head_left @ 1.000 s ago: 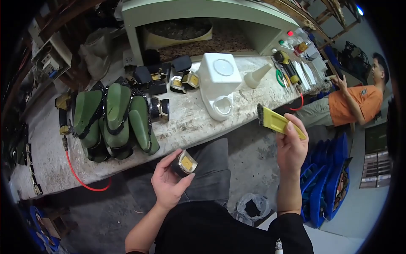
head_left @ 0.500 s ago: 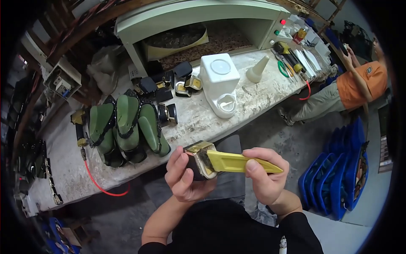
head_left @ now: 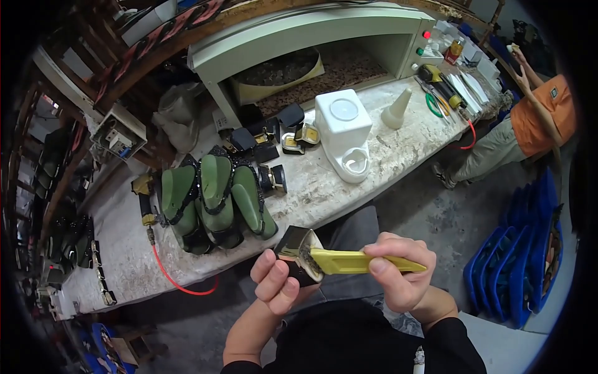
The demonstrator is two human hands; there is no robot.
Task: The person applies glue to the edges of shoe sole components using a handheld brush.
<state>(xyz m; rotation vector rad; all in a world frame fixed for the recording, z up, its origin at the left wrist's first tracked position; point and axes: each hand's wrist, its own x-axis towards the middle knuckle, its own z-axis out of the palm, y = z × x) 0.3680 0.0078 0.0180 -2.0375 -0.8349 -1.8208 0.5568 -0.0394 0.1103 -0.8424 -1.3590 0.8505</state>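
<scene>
My left hand [head_left: 274,282] is closed around a black shoe heel [head_left: 291,242] with a gold band and a pale hollow end facing right. In my right hand [head_left: 403,271] is the yellow handle of a brush [head_left: 349,262], gripped between thumb and fingers. The dark bristles touch the heel's rim or inside; exactly where is hard to tell. Beyond my hands on the bench stands a white glue dispenser bottle [head_left: 344,128] with a small cup at its front. More black-and-gold heels [head_left: 272,179] lie to its left, beside several green shoe lasts [head_left: 215,187] with black straps.
A workbench [head_left: 311,199] runs across, with an arched oven-like machine [head_left: 311,43] at the back. A pale cone nozzle [head_left: 396,111], pliers [head_left: 440,103] and a yellow-black air tool [head_left: 436,78] lie right. Blue bins [head_left: 511,268] and a person in orange [head_left: 545,118] are farther right.
The heel has turned in my left hand, showing more of its black side. The brush has shifted with it. The view has swung slightly left, and the person at right has moved their arms.
</scene>
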